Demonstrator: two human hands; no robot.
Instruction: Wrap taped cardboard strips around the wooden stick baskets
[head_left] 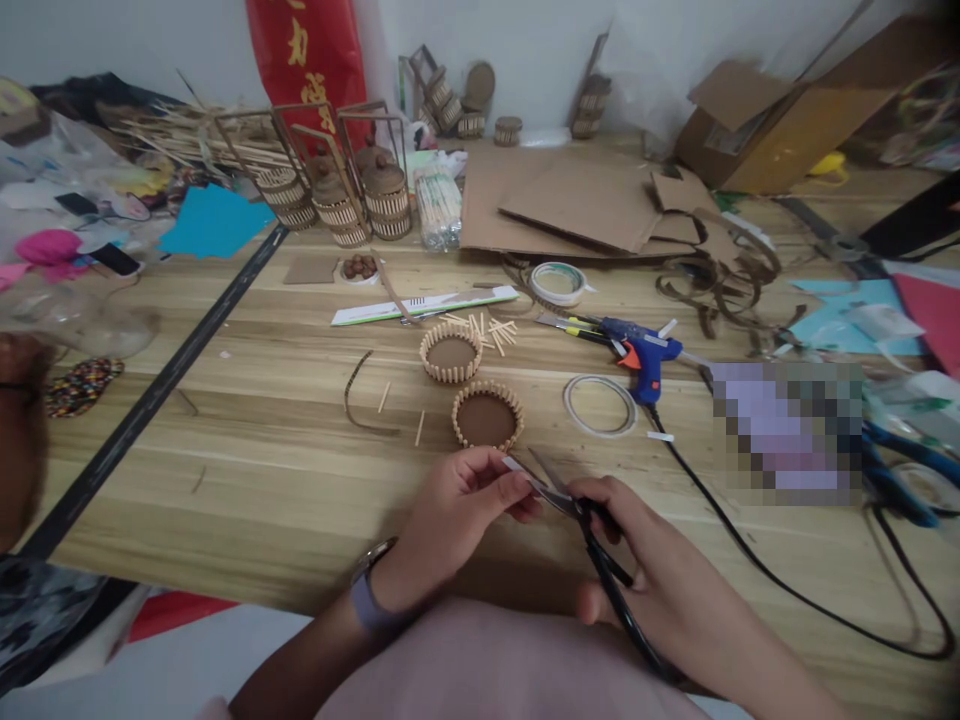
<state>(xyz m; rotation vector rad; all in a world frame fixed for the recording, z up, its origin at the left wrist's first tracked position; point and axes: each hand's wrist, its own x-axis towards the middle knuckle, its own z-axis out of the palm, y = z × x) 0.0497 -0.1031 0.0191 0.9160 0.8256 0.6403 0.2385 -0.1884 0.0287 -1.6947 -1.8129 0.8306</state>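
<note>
Between the thumb and fingers of my left hand is a small white strip, probably tape or paper; its far part is hidden. My right hand grips the black-handled scissors, whose blades are parted around or beside the strip. Just beyond my left fingers sits a round brown base ringed with short upright sticks. A second stick-ringed base stands behind it. Short loose sticks lie near them, and a thin dark curved strip rests to the left.
A blue glue gun with a black cord lies right of centre, near a tape roll and another roll. Cardboard sheets and small handled baskets stand behind. A long dark strip crosses the left; another person's arm is there.
</note>
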